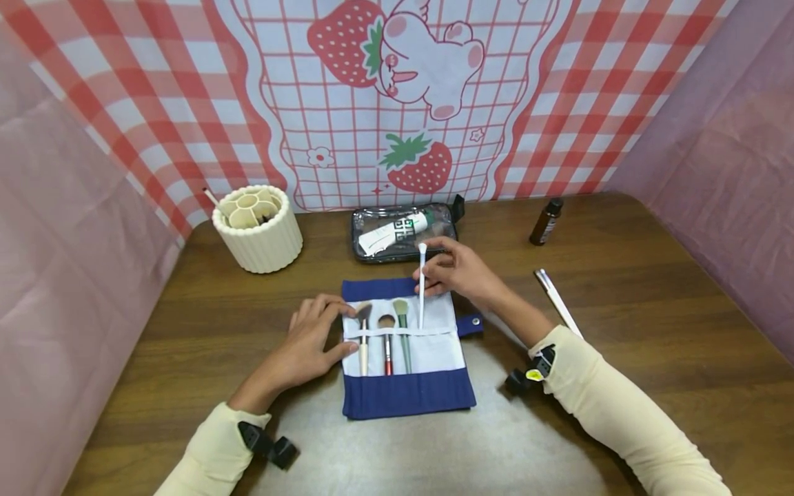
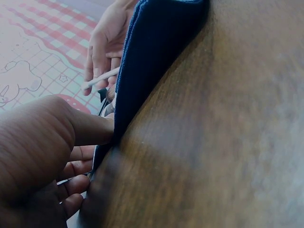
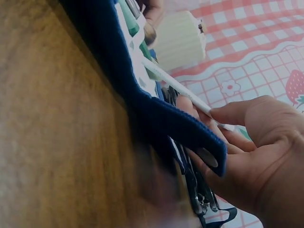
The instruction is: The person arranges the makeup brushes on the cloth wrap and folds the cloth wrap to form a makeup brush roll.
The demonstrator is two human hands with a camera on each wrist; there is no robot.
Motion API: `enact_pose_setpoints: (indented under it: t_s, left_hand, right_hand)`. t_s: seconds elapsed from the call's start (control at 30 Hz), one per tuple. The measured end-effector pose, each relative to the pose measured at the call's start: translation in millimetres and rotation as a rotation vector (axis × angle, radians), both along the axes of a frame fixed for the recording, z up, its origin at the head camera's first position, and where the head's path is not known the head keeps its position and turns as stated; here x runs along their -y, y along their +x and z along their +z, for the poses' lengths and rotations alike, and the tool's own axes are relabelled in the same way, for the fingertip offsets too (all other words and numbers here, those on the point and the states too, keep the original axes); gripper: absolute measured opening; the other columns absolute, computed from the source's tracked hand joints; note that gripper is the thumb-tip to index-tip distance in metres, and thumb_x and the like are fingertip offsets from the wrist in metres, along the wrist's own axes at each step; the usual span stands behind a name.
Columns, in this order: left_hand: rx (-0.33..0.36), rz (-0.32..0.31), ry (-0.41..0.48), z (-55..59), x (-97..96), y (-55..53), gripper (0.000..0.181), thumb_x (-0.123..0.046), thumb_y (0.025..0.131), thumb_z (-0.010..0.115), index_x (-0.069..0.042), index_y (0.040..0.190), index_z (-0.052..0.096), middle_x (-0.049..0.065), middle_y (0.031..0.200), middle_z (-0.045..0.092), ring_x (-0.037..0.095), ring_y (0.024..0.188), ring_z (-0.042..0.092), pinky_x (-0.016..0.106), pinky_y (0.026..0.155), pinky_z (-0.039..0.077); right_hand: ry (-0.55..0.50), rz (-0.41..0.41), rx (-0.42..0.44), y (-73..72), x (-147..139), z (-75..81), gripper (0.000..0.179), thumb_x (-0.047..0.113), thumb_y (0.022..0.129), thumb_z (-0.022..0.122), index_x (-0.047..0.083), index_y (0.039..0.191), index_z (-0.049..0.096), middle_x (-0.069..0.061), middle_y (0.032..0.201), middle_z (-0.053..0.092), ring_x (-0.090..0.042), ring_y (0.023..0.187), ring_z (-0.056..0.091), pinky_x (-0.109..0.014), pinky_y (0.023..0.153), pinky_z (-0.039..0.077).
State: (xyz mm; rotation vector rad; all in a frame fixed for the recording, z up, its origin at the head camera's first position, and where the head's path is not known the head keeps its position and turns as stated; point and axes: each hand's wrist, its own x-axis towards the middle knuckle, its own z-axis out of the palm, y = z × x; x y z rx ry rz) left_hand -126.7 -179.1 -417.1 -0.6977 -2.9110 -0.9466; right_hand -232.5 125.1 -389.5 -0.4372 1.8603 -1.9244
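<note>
A blue-and-white fabric brush roll (image 1: 409,396) lies unfolded on the table. In its elastic band sit a brush with a pale handle (image 1: 364,351), one with a red handle (image 1: 388,355) and a green brush (image 1: 404,344). My right hand (image 1: 455,272) pinches a slim white makeup brush (image 1: 422,282) between thumb and fingers; its lower end meets the band at the right of the green brush. My left hand (image 1: 313,341) rests at the roll's left edge, thumb and forefinger spread along it. In the left wrist view, the thumb (image 2: 92,128) touches the navy edge.
Behind the roll lies a clear zip pouch (image 1: 406,231) with a white tube inside. A cream ribbed holder (image 1: 263,234) stands back left. On the right are a small dark bottle (image 1: 546,222) and a white stick-like item (image 1: 558,303). The roll's snap strap (image 1: 470,324) sticks out rightward.
</note>
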Motion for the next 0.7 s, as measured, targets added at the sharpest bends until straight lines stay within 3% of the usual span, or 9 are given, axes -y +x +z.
enact_pose_setpoints:
  t_s: [0.37,0.7]
  left_hand:
    - [-0.013,0.001,0.003,-1.0,0.9,-0.5,0.046,-0.030,0.090,0.077,-0.014,0.128,0.057,0.008,0.137,0.045,0.032,0.121,0.038,0.050,0.094,0.028]
    - [0.006,0.000,-0.009,-0.8,0.5,-0.4,0.047,-0.032,0.090,0.077,-0.015,0.129,0.057,0.008,0.138,0.044,0.032,0.124,0.037,0.051,0.097,0.028]
  right_hand:
    - [0.067,0.169,0.123,8.9,-1,-0.6,0.046,-0.007,0.099,0.054,-0.008,0.141,0.035,-0.034,0.113,0.063,-0.042,0.090,0.070,-0.052,0.079,0.055]
    - [0.177,0.262,0.067,11.0,-4,-1.0,0.031,-0.006,0.096,0.058,-0.011,0.126,0.050,-0.025,0.101,0.062,-0.033,0.085,0.067,-0.048,0.082,0.056]
